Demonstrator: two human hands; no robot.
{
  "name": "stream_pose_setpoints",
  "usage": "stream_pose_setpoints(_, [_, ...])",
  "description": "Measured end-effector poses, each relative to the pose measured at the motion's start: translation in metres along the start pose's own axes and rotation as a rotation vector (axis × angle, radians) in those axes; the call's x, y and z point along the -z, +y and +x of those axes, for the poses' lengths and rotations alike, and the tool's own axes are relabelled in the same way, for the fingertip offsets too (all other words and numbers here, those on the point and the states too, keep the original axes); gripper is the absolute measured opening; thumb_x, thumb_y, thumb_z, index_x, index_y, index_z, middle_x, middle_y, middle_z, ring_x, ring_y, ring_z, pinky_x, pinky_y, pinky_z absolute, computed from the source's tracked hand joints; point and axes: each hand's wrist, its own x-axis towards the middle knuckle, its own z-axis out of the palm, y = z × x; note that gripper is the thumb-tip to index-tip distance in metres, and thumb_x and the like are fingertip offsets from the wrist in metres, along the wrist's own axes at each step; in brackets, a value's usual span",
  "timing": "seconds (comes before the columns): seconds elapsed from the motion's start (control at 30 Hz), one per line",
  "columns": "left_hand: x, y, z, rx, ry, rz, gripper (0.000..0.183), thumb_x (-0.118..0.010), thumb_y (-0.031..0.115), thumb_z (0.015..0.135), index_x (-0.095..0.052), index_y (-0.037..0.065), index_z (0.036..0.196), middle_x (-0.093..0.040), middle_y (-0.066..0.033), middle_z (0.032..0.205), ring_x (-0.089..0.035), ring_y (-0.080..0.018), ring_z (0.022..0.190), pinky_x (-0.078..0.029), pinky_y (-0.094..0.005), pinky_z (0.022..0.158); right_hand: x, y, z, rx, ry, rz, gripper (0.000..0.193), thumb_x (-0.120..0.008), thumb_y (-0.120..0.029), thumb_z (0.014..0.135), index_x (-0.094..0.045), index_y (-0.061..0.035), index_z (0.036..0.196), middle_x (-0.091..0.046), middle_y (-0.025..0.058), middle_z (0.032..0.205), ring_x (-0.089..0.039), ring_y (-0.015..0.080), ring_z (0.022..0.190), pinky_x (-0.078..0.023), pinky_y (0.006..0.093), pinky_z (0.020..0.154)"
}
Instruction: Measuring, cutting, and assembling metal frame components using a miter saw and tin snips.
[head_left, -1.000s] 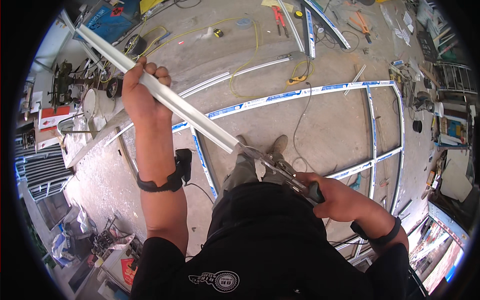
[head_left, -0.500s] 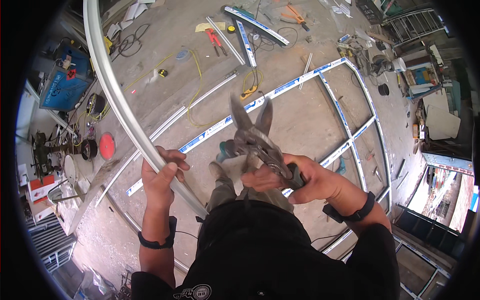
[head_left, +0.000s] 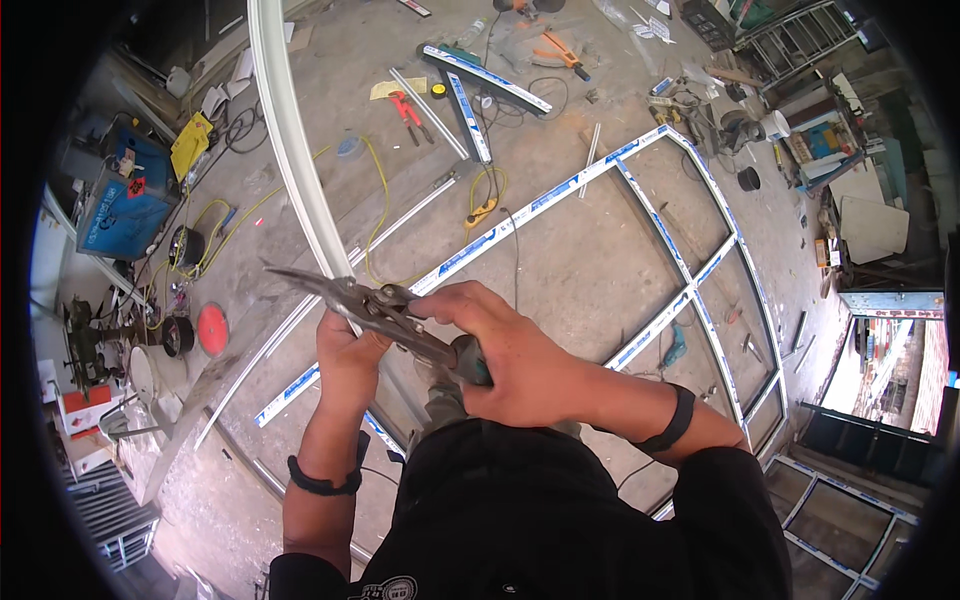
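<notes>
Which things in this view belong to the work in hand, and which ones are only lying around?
Work in hand:
- metal snips, in the right hand
- long pale strip, in the left hand

Lying around:
- red-handled tool
- orange-handled tool
- red disc

Beneath me, the grey concrete floor carries a large frame of blue-and-white bars, a red-handled metal tool, a slim yellow cord and a long orange-and-black tool.
</notes>
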Motion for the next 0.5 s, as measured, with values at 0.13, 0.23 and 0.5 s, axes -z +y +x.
stream_pose_setpoints(0.13, [-0.034,0.009,0.001,0.077,-0.050,-0.220,0.026,-0.068,0.007,0.084,-0.057,0.002,0.107,-0.065,-0.0084,0.089,-0.064,-0.0191,0.077,-0.054,-0.0322,0.065,-0.017,0.041,0.015,-0.026,0.119,0.031,0.066,-0.057,0.005,0.068,-0.041,-0.0016,0.132,-0.049,0.0208,0.127,-0.055,0.0380,0.113,-0.048,0.0381,0.091])
stream_pose_setpoints(0.23, [-0.016,-0.007,0.009,0.072,0.030,-0.149,0.024,-0.065,0.003,0.082,-0.056,0.002,0.104,-0.064,-0.0102,0.097,-0.064,-0.0182,0.084,-0.053,-0.0300,0.070,-0.015,0.038,0.014,-0.356,0.008,0.394,0.063,-0.053,0.008,0.071,-0.039,-0.0007,0.132,-0.062,0.0160,0.109,-0.066,0.0282,0.093,-0.053,0.0339,0.079])
stream_pose_setpoints(0.5, [-0.009,-0.003,0.026,-0.003,-0.006,-0.199,0.026,-0.067,-0.001,0.081,-0.060,0.002,0.106,-0.067,-0.0085,0.100,-0.064,-0.0168,0.091,-0.051,-0.0284,0.078,-0.002,-0.001,0.009,-0.321,-0.247,0.495,0.061,-0.054,0.008,0.071,-0.040,0.0001,0.130,-0.068,0.0123,0.093,-0.067,0.0178,0.080,-0.052,0.0305,0.073])
